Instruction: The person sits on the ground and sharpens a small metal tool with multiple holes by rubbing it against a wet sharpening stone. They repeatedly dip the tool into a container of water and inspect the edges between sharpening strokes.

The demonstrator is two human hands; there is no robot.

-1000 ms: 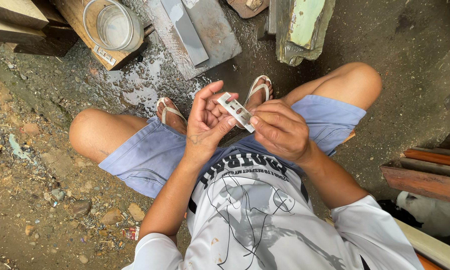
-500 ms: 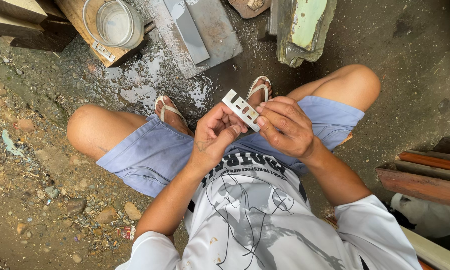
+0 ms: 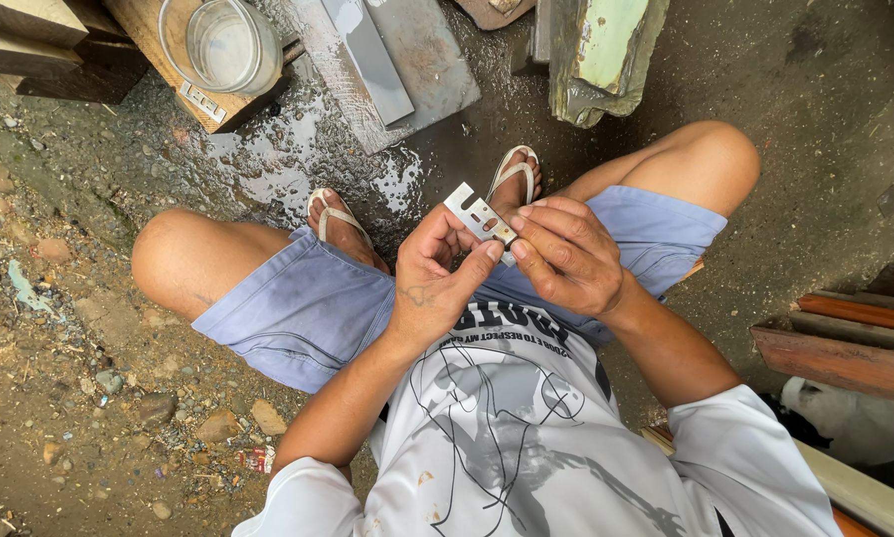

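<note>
The person squats, and both hands meet above the lap on a small flat metal blade [image 3: 477, 215] with slots cut in it. The left hand [image 3: 437, 283] is closed on the blade's lower end, thumb against its face and fingers curled behind; the right hand [image 3: 566, 254] pinches the same end from the other side with its fingertips, so the blade's upper end sticks up free and tilted, away from the body. Under the blade lie the blue shorts [image 3: 308, 303] and the white printed shirt [image 3: 507, 438]. Just beyond the blade the two feet in pale sandals [image 3: 340, 224] rest on wet ground, one on each side of it. Left of the blade, past the knee, the ground is dirt strewn with stones [image 3: 154, 408] and a small red scrap [image 3: 258, 457]. Right of the blade, well apart, lie reddish boards [image 3: 845, 348]. Farther beyond the blade, past a puddle [image 3: 288, 149], a grey slab [image 3: 407, 70] lies flat with a narrower grey stone [image 3: 367, 55] on top of it. Left of the slab a glass jar [image 3: 223, 45] stands on a wooden block [image 3: 159, 50]; whether it holds anything I cannot tell. Right of the slab, farthest from the blade, stands a worn block [image 3: 606, 50] with peeling green paint.
</note>
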